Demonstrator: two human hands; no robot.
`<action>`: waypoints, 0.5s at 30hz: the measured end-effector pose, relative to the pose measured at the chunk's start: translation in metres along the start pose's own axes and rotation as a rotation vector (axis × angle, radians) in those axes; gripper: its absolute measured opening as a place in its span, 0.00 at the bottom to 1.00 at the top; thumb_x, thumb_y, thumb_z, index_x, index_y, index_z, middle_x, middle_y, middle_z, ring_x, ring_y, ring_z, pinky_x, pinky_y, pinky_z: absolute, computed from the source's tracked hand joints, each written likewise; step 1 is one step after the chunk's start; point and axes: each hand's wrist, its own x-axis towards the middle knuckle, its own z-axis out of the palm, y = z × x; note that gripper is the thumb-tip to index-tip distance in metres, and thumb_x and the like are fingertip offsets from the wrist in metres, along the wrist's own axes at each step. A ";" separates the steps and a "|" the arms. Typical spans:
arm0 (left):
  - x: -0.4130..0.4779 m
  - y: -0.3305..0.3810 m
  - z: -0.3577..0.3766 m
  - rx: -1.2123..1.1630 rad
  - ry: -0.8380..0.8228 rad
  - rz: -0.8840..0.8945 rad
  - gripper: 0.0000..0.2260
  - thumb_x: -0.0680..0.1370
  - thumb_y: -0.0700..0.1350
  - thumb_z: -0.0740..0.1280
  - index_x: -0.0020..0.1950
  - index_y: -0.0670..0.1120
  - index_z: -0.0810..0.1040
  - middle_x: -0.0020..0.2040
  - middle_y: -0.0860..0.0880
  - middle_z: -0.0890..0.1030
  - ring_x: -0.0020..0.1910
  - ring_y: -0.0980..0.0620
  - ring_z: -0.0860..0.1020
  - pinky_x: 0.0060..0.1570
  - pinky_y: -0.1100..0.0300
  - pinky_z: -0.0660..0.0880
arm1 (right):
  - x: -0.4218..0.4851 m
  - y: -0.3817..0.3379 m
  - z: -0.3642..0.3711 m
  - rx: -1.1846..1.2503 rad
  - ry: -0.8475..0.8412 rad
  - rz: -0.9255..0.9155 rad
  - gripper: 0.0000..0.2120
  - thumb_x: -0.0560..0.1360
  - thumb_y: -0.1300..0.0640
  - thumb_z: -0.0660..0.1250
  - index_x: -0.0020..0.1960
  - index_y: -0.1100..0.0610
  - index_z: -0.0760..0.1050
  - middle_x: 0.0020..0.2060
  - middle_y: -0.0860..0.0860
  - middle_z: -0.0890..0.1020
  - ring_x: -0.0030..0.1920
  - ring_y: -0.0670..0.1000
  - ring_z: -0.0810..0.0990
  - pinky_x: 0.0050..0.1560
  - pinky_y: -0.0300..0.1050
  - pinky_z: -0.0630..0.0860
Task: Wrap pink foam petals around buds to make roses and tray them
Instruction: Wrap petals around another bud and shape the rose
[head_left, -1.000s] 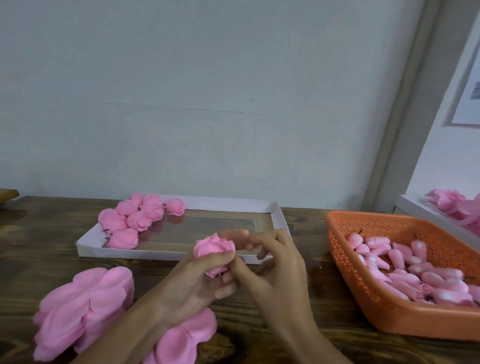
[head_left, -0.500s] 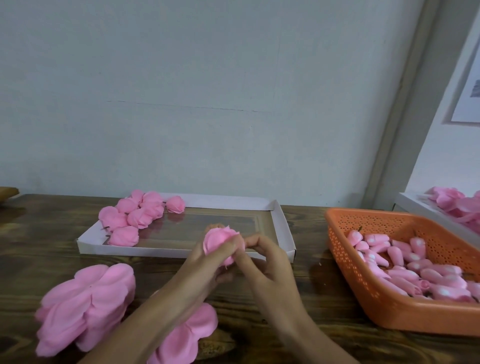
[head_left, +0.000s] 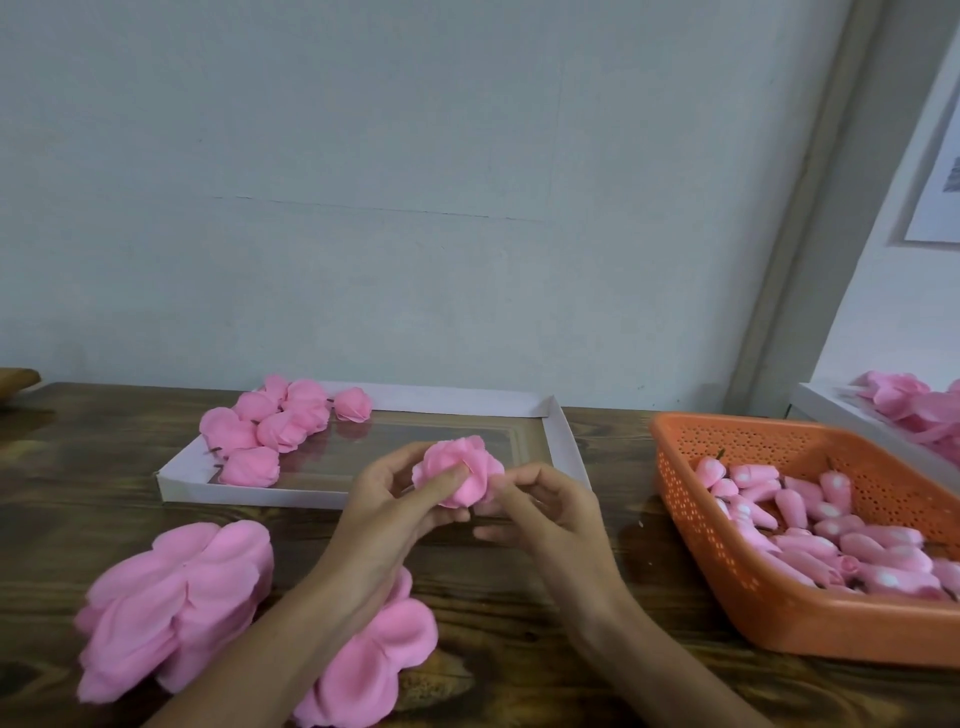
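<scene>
Pink foam rose (head_left: 457, 475) is held just before the white tray (head_left: 234, 492), over the worktop (head_left: 104, 499). The grip of our left hand (head_left: 395, 501) and of our right hand (head_left: 543, 514) is clamped on it. If either loosens, we fear its wrapping may spring open.

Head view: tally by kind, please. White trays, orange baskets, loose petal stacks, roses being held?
White trays: 2
Orange basket: 1
Petal stacks: 2
Rose, held: 1
Total: 6
</scene>
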 end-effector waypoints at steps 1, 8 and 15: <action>-0.001 0.001 0.000 0.015 0.006 0.003 0.18 0.71 0.54 0.79 0.59 0.49 0.87 0.56 0.43 0.87 0.55 0.43 0.86 0.47 0.56 0.83 | 0.000 0.001 0.000 -0.035 0.009 -0.021 0.05 0.80 0.58 0.72 0.47 0.57 0.85 0.47 0.58 0.88 0.52 0.58 0.87 0.50 0.46 0.85; -0.005 0.002 0.007 0.197 0.111 0.087 0.06 0.79 0.45 0.75 0.55 0.52 0.86 0.47 0.46 0.87 0.44 0.41 0.86 0.41 0.56 0.84 | -0.001 0.005 0.002 -0.124 0.042 -0.089 0.04 0.80 0.62 0.72 0.45 0.58 0.81 0.40 0.55 0.86 0.41 0.53 0.85 0.44 0.43 0.83; -0.012 0.000 0.015 0.280 0.109 0.175 0.08 0.77 0.45 0.75 0.55 0.49 0.84 0.46 0.51 0.85 0.47 0.49 0.85 0.39 0.61 0.81 | -0.006 0.007 0.006 -0.206 -0.047 -0.148 0.02 0.79 0.63 0.73 0.48 0.59 0.83 0.40 0.55 0.87 0.41 0.51 0.86 0.45 0.43 0.83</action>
